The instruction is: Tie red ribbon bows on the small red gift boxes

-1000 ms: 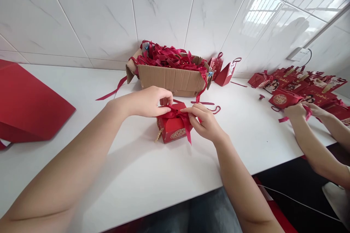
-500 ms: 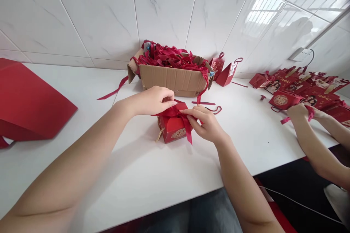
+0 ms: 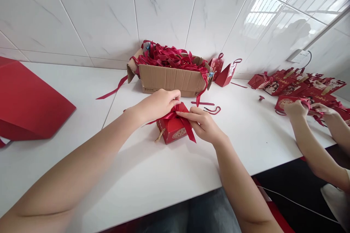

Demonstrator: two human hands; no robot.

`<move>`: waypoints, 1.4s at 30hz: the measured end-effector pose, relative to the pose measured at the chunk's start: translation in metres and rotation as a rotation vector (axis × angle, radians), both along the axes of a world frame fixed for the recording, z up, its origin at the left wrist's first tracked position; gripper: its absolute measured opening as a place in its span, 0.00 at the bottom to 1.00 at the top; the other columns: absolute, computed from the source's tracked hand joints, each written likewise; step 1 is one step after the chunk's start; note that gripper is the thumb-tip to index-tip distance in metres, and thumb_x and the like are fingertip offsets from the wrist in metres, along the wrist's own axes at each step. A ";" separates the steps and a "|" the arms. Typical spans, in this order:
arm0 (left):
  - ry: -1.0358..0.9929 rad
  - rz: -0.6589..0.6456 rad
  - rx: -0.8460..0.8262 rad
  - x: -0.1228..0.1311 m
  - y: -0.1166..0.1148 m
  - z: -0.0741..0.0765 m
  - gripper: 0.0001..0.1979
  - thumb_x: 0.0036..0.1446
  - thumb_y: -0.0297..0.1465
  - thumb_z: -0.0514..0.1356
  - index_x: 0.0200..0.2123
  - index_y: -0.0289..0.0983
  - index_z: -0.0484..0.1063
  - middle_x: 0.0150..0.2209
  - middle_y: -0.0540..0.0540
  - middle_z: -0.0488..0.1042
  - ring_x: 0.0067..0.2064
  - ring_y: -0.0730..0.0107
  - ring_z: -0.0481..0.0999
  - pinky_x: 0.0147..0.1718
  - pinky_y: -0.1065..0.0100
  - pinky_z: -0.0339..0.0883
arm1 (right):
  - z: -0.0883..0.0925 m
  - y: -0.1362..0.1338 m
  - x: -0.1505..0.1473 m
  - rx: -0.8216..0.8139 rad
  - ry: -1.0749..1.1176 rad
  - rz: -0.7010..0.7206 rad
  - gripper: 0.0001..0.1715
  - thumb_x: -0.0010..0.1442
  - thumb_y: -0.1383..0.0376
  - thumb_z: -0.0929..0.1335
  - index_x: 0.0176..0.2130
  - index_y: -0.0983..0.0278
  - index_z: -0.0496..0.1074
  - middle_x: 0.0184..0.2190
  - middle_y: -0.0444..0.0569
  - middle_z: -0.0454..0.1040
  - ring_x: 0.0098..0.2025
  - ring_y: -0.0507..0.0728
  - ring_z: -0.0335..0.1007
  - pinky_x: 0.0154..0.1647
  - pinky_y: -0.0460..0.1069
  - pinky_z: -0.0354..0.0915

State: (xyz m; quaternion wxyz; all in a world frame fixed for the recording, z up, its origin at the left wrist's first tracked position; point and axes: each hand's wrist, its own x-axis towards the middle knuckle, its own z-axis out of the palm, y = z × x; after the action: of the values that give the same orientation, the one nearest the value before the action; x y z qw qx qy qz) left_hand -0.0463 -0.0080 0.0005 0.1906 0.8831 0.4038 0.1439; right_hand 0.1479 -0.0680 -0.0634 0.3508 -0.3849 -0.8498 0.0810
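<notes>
A small red gift box (image 3: 175, 131) with a gold round pattern and a twisted cord at its left side stands on the white table in front of me. Across its top runs a red satin ribbon (image 3: 188, 126), gathered into a bow, with one tail hanging down the front. My left hand (image 3: 164, 102) pinches the ribbon above the box, fingertips close to the knot. From the right, my right hand (image 3: 203, 123) holds the ribbon at the knot, its index finger stretched toward the middle. The knot itself is partly hidden by my fingers.
A cardboard box (image 3: 169, 78) heaped with red ribbons stands against the tiled wall. Folded red boxes (image 3: 226, 73) and a ribbon scrap (image 3: 202, 103) lie near it. At left sits a large red box (image 3: 30, 102). A co-worker's hands (image 3: 296, 111) handle a ribboned box at right.
My left hand has moved slightly right, closer to the knot, and the ribbon is bunched up there. My right hand stays nearly in place. The co-worker's hands have shifted over their box.
</notes>
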 end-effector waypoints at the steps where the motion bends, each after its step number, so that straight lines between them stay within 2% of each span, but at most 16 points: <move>1: 0.013 0.016 0.026 0.002 0.000 -0.002 0.11 0.63 0.35 0.45 0.34 0.41 0.65 0.26 0.50 0.73 0.23 0.70 0.67 0.22 0.69 0.54 | 0.000 0.000 -0.001 -0.013 -0.004 -0.003 0.28 0.62 0.76 0.56 0.54 0.59 0.71 0.31 0.48 0.67 0.33 0.54 0.64 0.31 0.49 0.65; 7: 0.226 0.138 0.240 0.014 -0.006 -0.013 0.15 0.65 0.35 0.41 0.39 0.39 0.65 0.23 0.46 0.72 0.23 0.61 0.70 0.21 0.66 0.50 | 0.001 0.000 -0.004 -0.028 -0.013 -0.015 0.28 0.62 0.75 0.56 0.54 0.59 0.71 0.34 0.50 0.69 0.35 0.55 0.65 0.34 0.51 0.67; 12: 0.240 0.185 0.305 0.014 -0.003 -0.011 0.16 0.65 0.37 0.43 0.38 0.40 0.68 0.25 0.45 0.75 0.26 0.60 0.74 0.23 0.66 0.50 | 0.003 -0.004 -0.006 -0.064 -0.087 -0.069 0.29 0.61 0.76 0.56 0.54 0.64 0.72 0.36 0.53 0.71 0.38 0.57 0.66 0.37 0.54 0.67; 17: 0.184 0.178 0.267 0.010 0.001 -0.009 0.16 0.64 0.38 0.45 0.36 0.41 0.71 0.26 0.47 0.76 0.28 0.63 0.74 0.23 0.67 0.50 | 0.004 -0.007 -0.007 -0.075 -0.159 -0.118 0.29 0.61 0.76 0.55 0.55 0.61 0.71 0.38 0.53 0.72 0.37 0.58 0.64 0.37 0.55 0.67; 20: 0.147 0.171 0.255 0.009 0.003 -0.009 0.16 0.64 0.38 0.46 0.35 0.40 0.71 0.29 0.47 0.77 0.29 0.64 0.74 0.23 0.67 0.51 | 0.004 -0.007 -0.007 -0.072 -0.078 -0.088 0.29 0.62 0.76 0.55 0.56 0.59 0.69 0.40 0.53 0.73 0.39 0.57 0.66 0.39 0.54 0.68; 23: 0.103 0.154 0.262 0.010 0.004 -0.011 0.15 0.64 0.37 0.47 0.33 0.39 0.70 0.34 0.47 0.78 0.34 0.63 0.75 0.25 0.67 0.53 | 0.006 -0.007 -0.008 -0.119 0.012 -0.133 0.25 0.64 0.73 0.56 0.57 0.62 0.64 0.43 0.54 0.74 0.41 0.58 0.70 0.39 0.54 0.68; 25: 0.111 0.179 0.279 0.011 0.004 -0.014 0.15 0.65 0.36 0.46 0.34 0.38 0.69 0.35 0.46 0.78 0.34 0.62 0.75 0.25 0.67 0.53 | 0.007 -0.007 -0.009 -0.138 0.032 -0.167 0.22 0.64 0.72 0.57 0.54 0.62 0.65 0.44 0.54 0.75 0.41 0.58 0.71 0.39 0.54 0.69; 29: 0.163 0.210 0.286 0.014 0.002 -0.018 0.15 0.66 0.36 0.43 0.37 0.38 0.67 0.31 0.44 0.77 0.31 0.60 0.76 0.23 0.67 0.52 | 0.008 -0.009 -0.010 -0.100 0.018 -0.169 0.19 0.63 0.73 0.58 0.49 0.62 0.69 0.41 0.53 0.76 0.39 0.58 0.71 0.37 0.53 0.69; 35: 0.260 0.207 0.292 0.014 0.000 -0.014 0.17 0.66 0.37 0.42 0.37 0.39 0.67 0.25 0.45 0.74 0.27 0.60 0.75 0.22 0.67 0.51 | 0.006 -0.009 -0.011 -0.092 -0.004 -0.171 0.21 0.62 0.74 0.57 0.50 0.63 0.70 0.39 0.53 0.76 0.37 0.57 0.71 0.36 0.53 0.69; 42: 0.215 0.227 0.276 0.010 0.004 -0.013 0.18 0.65 0.40 0.45 0.36 0.39 0.70 0.27 0.45 0.76 0.29 0.61 0.75 0.23 0.67 0.52 | 0.003 -0.007 -0.010 -0.108 -0.047 -0.143 0.25 0.63 0.74 0.56 0.55 0.62 0.68 0.41 0.55 0.74 0.40 0.59 0.69 0.37 0.55 0.69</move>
State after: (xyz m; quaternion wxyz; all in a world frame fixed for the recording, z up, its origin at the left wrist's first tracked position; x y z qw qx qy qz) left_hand -0.0363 -0.0036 -0.0125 0.0063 0.8600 0.4951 0.1235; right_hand 0.1374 -0.0753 -0.0604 0.3144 -0.4649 -0.8225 0.0922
